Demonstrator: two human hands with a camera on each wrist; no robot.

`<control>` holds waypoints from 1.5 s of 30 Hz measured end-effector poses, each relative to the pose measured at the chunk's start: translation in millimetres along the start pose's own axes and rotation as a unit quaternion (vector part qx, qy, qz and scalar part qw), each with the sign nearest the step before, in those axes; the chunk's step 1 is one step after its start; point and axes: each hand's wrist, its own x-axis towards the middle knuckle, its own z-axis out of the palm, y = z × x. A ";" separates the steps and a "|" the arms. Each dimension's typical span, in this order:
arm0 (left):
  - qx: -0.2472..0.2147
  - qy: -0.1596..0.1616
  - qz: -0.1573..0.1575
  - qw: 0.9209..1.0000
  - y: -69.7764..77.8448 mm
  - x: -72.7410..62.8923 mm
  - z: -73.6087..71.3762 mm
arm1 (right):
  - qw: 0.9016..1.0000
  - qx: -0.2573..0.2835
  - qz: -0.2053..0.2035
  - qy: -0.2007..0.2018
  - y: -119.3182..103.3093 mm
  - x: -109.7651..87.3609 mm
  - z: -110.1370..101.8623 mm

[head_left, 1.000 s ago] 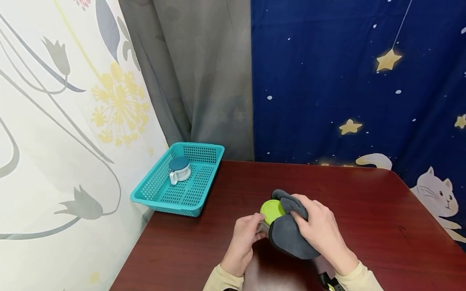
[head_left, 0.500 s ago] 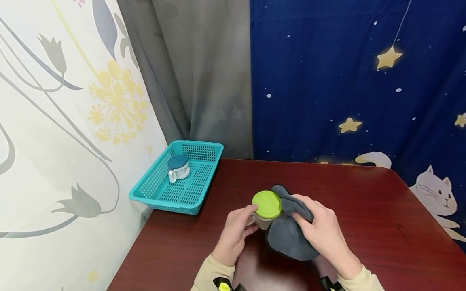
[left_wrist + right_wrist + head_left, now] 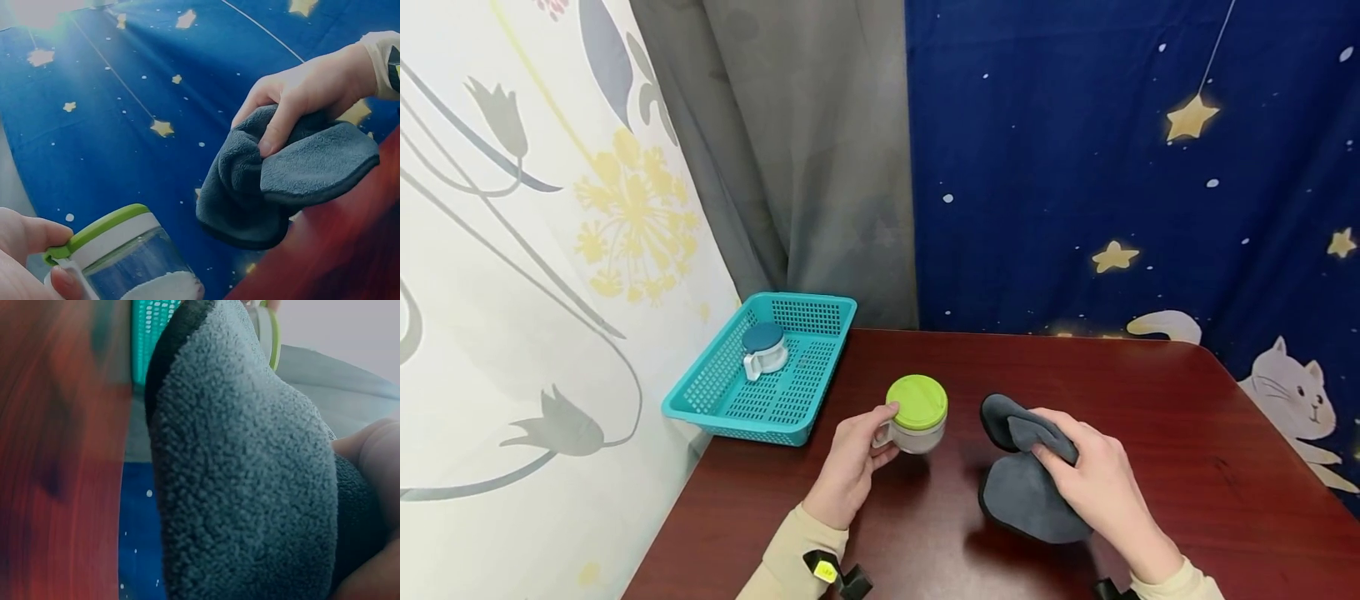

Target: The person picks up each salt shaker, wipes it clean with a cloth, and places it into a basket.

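A clear jar (image 3: 917,440) with a green lid (image 3: 917,402) and a side handle is held up above the table by my left hand (image 3: 850,458). The left thumb lies at the lid's edge and the fingers grip the handle. In the left wrist view, something white shows at the jar's bottom (image 3: 164,287). My right hand (image 3: 1097,475) pinches a folded grey cloth (image 3: 1033,496) with dark edging, its lower part hanging down. In the right wrist view the cloth (image 3: 244,462) covers most of the picture. Jar and cloth are apart.
A teal mesh basket (image 3: 827,392) stands at the table's far left corner. Inside it is a similar jar with a blue lid (image 3: 763,337) and white handle. Dark red table (image 3: 1187,467); grey and blue curtains (image 3: 1037,167) hang behind, and a patterned white wall covering is on the left.
The jar in my left hand has moved left, away from the cloth that was against it. My right hand has shifted slightly right with the cloth.
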 end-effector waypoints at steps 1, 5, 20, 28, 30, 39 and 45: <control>-0.001 0.000 0.000 1.000 1.3 0.8 -1.4 | 1.000 -0.004 -0.001 0.002 2.5 -0.2 -1.2; -0.004 -0.002 -0.001 1.000 5.0 3.3 -5.2 | 1.000 -0.023 -0.006 0.004 12.2 -2.2 -4.9; 0.031 0.036 -0.015 0.999 19.9 12.2 -26.0 | 0.997 -0.070 0.010 -0.022 37.4 -16.4 -14.6; 0.038 0.059 -0.016 0.997 22.8 17.7 -37.6 | 0.995 -0.094 0.014 -0.032 48.3 -19.2 -22.1; 0.037 0.062 -0.013 0.997 25.0 18.1 -41.0 | 0.995 -0.097 0.015 -0.034 50.4 -19.0 -24.0; 0.035 0.088 0.001 0.995 38.0 22.4 -57.2 | 0.991 -0.120 0.030 -0.045 61.5 -18.6 -37.6; 0.029 0.102 -0.010 0.994 43.1 27.5 -63.3 | 0.988 -0.136 0.037 -0.056 70.6 -20.7 -43.2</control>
